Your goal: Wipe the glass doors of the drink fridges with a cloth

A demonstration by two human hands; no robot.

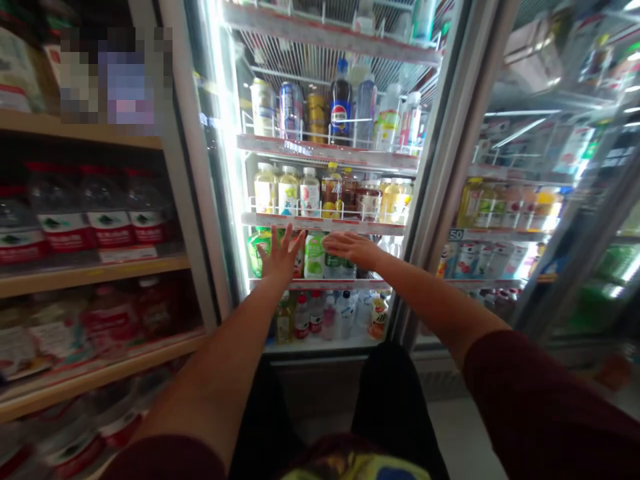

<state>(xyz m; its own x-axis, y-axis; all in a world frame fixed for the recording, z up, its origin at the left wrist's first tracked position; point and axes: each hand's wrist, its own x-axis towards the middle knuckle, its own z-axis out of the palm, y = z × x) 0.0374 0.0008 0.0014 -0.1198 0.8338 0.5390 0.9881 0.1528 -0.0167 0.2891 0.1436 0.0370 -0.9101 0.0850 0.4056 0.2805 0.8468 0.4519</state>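
Note:
Both my arms reach into an open drinks fridge. My left hand (281, 253) is open, fingers spread, in front of the green and white bottles (314, 257) on the third shelf (320, 284). My right hand (351, 249) lies flat, palm down, fingers stretched to the left over the clear bottles (340, 267) on the same shelf. Neither hand holds anything. The shelf above (320, 224) carries juice and tea bottles (287, 190). A cola bottle (341, 103) and cans (291, 110) stand higher up.
The fridge's glass door (565, 167) is swung open on the right. Wooden shelves (95, 273) at left hold water bottles with red labels (107, 230). Small bottles (320, 317) fill the fridge's bottom shelf. My dark-trousered knees (390, 400) are close below.

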